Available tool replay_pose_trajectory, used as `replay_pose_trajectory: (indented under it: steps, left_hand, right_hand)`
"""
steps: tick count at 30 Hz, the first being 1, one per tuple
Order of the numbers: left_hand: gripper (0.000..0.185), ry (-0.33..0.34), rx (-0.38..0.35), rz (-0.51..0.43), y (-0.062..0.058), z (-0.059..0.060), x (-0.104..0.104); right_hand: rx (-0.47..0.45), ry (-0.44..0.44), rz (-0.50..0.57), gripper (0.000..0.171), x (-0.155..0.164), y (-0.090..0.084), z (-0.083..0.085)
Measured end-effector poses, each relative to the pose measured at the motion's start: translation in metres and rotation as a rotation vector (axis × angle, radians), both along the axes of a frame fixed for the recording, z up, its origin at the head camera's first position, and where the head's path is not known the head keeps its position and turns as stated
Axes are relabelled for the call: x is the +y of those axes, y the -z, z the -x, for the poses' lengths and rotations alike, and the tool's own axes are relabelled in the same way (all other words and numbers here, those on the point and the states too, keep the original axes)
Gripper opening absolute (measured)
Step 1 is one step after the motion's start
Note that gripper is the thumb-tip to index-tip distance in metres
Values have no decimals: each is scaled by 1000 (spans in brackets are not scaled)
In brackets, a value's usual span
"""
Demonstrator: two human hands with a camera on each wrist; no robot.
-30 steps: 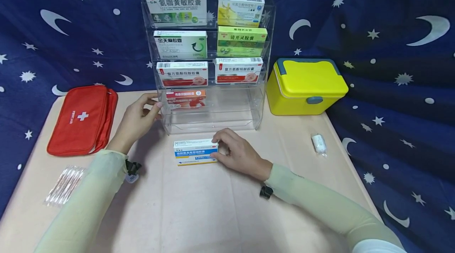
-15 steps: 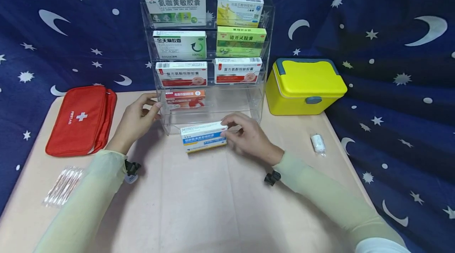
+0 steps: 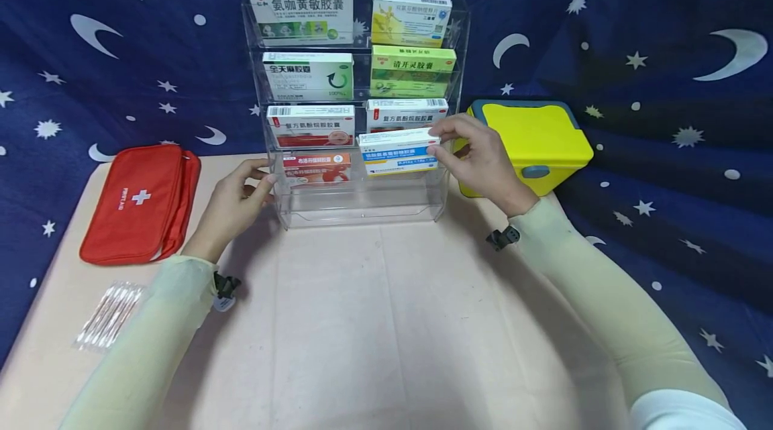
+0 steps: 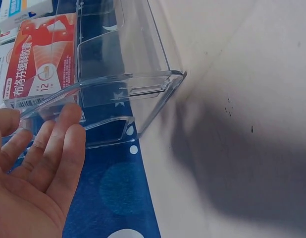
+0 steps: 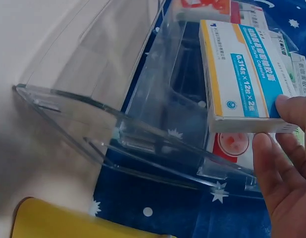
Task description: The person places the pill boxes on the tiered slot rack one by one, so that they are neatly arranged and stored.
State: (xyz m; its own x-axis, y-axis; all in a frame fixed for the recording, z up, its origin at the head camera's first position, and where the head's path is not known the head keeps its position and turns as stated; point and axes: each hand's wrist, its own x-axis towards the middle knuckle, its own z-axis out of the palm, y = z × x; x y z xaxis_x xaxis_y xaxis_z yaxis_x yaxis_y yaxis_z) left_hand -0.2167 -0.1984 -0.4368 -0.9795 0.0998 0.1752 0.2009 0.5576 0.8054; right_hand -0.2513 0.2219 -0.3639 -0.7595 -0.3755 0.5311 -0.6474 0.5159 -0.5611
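While the right hand [image 3: 483, 162] pinched the blue-and-white medicine box [image 3: 398, 151] by its end, the box hung level before the right side of the clear acrylic rack [image 3: 362, 212], off the table [image 3: 374, 323]. Left hand [image 3: 232, 205] rested straight-fingered against the rack's left wall, holding nothing.

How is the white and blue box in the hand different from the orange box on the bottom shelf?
The white and blue cardboard medicine box is pinched by the right hand in front of the clear plastic rack; the orange and white cardboard medicine box stands inside the rack's bottom shelf, unheld. Their colours differ too. Both are flat oblong cartons facing front.
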Motion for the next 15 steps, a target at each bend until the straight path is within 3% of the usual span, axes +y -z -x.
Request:
replay_pose_trajectory:
  steps: [8, 15]
  left_hand:
    - [44, 2, 4, 12, -2, 1, 0]
    - [44, 10, 3, 26, 0, -1, -1]
  right_hand:
    - [85, 3, -57, 23, -2, 0, 8]
    - [74, 13, -152, 21, 0, 5, 5]
